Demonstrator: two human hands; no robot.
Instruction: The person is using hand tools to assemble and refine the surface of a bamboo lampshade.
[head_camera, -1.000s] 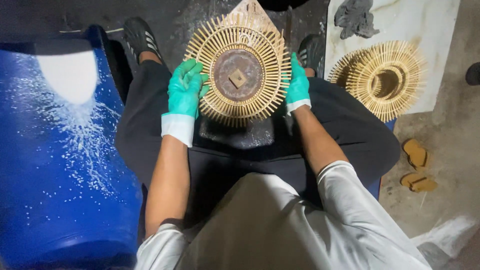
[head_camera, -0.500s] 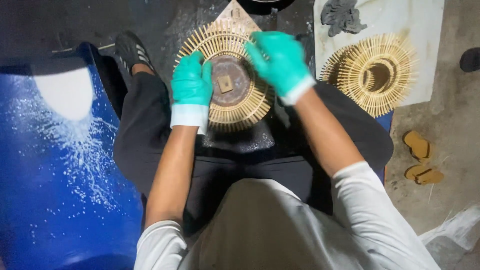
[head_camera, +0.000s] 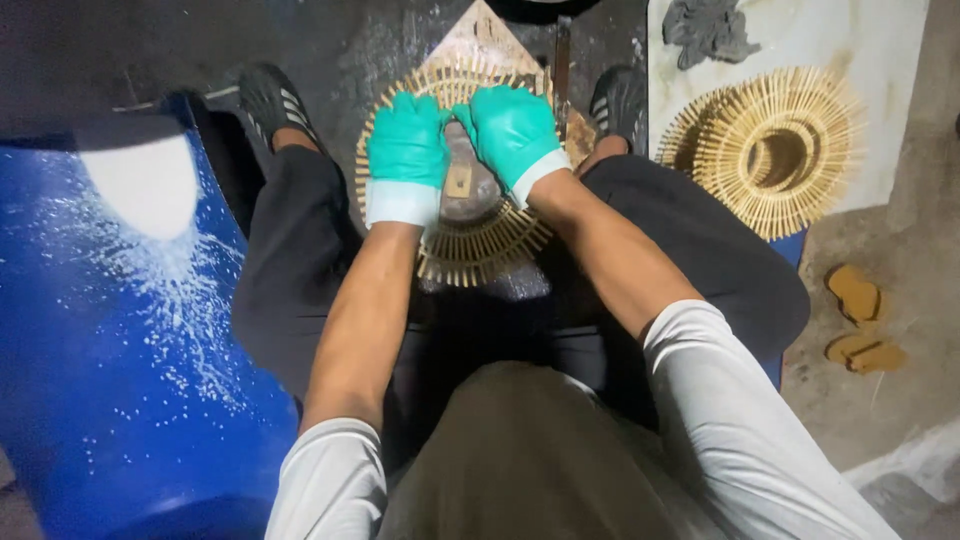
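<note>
The floor (head_camera: 880, 420) is rough grey concrete, dark and stained towards the top. A white sheet (head_camera: 900, 60) lies on it at the upper right, carrying a round disc of radiating bamboo sticks (head_camera: 765, 150) and a grey lump (head_camera: 708, 30). Two brown sandals (head_camera: 858, 320) lie on the bare floor below the sheet. At the left stands a blue barrel (head_camera: 120, 380), speckled white. Two dark shoes (head_camera: 268, 98) rest on the floor either side of a triangular wooden board (head_camera: 480, 35).
</note>
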